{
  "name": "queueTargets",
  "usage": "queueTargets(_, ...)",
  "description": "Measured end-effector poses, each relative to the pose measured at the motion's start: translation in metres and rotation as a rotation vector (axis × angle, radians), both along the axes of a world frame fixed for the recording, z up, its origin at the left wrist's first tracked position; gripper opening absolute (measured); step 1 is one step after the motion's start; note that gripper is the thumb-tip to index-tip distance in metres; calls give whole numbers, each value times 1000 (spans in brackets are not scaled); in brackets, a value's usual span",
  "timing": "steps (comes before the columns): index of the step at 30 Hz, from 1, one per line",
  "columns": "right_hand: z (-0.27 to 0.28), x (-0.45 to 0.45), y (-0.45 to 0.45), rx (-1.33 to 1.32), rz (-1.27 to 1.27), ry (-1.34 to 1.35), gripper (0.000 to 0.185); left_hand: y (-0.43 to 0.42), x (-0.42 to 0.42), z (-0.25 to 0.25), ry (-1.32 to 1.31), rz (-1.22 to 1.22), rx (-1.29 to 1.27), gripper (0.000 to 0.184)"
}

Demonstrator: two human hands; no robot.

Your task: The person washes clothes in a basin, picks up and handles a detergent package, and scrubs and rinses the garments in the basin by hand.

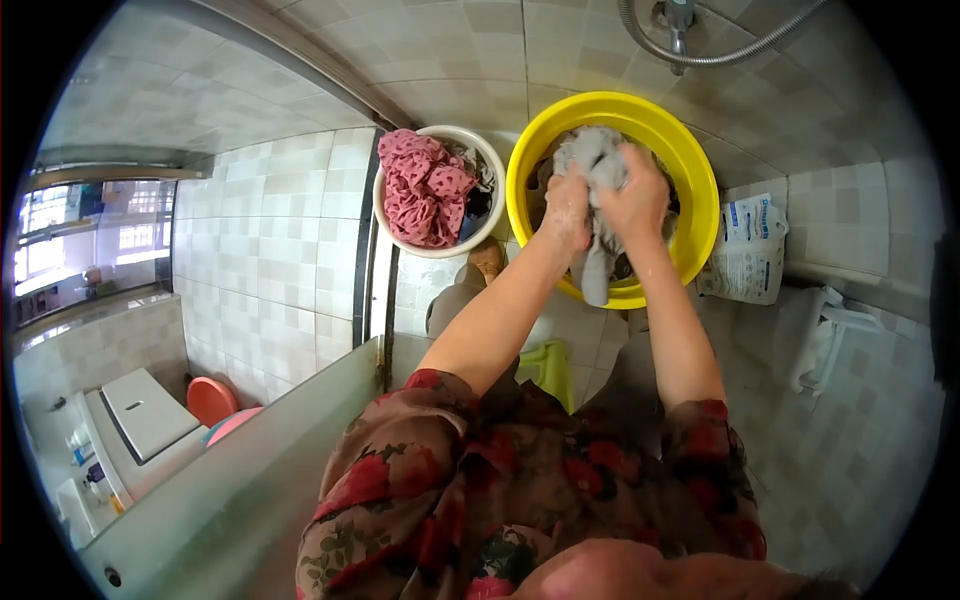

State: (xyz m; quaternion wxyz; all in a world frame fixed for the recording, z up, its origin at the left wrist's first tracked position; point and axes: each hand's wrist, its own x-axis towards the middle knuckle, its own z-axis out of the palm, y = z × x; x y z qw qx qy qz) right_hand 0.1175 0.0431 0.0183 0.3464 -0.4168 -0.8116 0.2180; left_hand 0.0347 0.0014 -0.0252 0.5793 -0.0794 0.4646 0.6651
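Note:
A large yellow basin (697,165) stands in front of me on the tiled floor, with wet dark laundry in it. Above it I hold a grey piece of clothing (594,275), bunched between both hands, one end hanging toward the basin's near rim. My left hand (566,208) is closed round the cloth, its skin wet. Wrapped on the same cloth from the other side is my right hand (640,195). What kind of garment it is I cannot tell, since it is crumpled.
Left of the basin stands a white tub (405,238) holding a pink patterned cloth (425,190) and darker laundry. A detergent bag (750,250) leans at the right. A metal hose (730,58) hangs above. A glass panel (240,470) is at my left, a green stool (548,375) beneath me.

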Motion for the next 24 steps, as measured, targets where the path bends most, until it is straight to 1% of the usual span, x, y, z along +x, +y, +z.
queueTargets(1,11,-6,-18,5,94,26,25,2,-4,-13,-45,127,175,43)
queueTargets(2,20,-8,-38,-7,203,23,24,2,-11,-17,-77,134,316,42)
queueTargets(3,25,-10,-52,-20,311,18,23,2,-17,-17,-105,116,399,42)
queueTargets(4,25,-12,-55,-21,316,15,23,2,-21,-18,-137,103,474,42)
queueTargets(6,23,-11,-59,123,420,55,29,-2,-20,-15,-168,67,498,41)
queueTargets(8,7,-12,-25,155,245,56,26,-5,-8,-1,-195,27,342,41)
queueTargets(9,-5,-9,-2,79,90,-10,27,-6,-3,10,-200,9,235,41)
queueTargets(10,-13,-5,21,2,-60,-69,29,-4,-4,13,-211,-65,132,35)
queueTargets(11,-16,-1,34,-45,-128,-38,32,-4,-4,29,-202,-64,135,35)
queueTargets(12,-21,4,40,-106,-202,-14,36,-7,0,53,-29,-95,16,35)
queueTargets(13,-26,9,42,-114,-211,-21,36,-10,5,65,137,-132,-102,36)
queueTargets(14,-27,12,46,-209,-221,-57,43,-9,7,62,128,-138,-101,36)
queueTargets(15,-28,15,49,-301,-227,-92,51,-7,7,57,298,-174,22,37)
queueTargets(16,-27,20,51,-298,-224,-96,51,-7,4,52,472,-204,143,40)
queueTargets(17,-18,24,51,-566,-64,137,56,-6,0,45,649,-231,262,43)
queueTargets(18,-9,29,49,-829,101,371,62,-4,0,39,808,-195,353,37)
queueTargets(19,-4,34,46,-1084,269,608,69,-3,-1,33,806,-192,356,37)
queueTargets(20,0,38,40,-1038,356,562,71,-3,-2,33,1030,-191,301,37)
queueTargets(21,3,42,35,-1036,356,559,71,-4,-3,33,1253,-188,240,38)
queueTargets(23,15,48,26,-1052,472,556,77,-3,-7,37,1300,-156,250,39)
queueTargets(24,28,46,16,-1025,463,595,66,-2,-9,39,1348,-123,260,40)
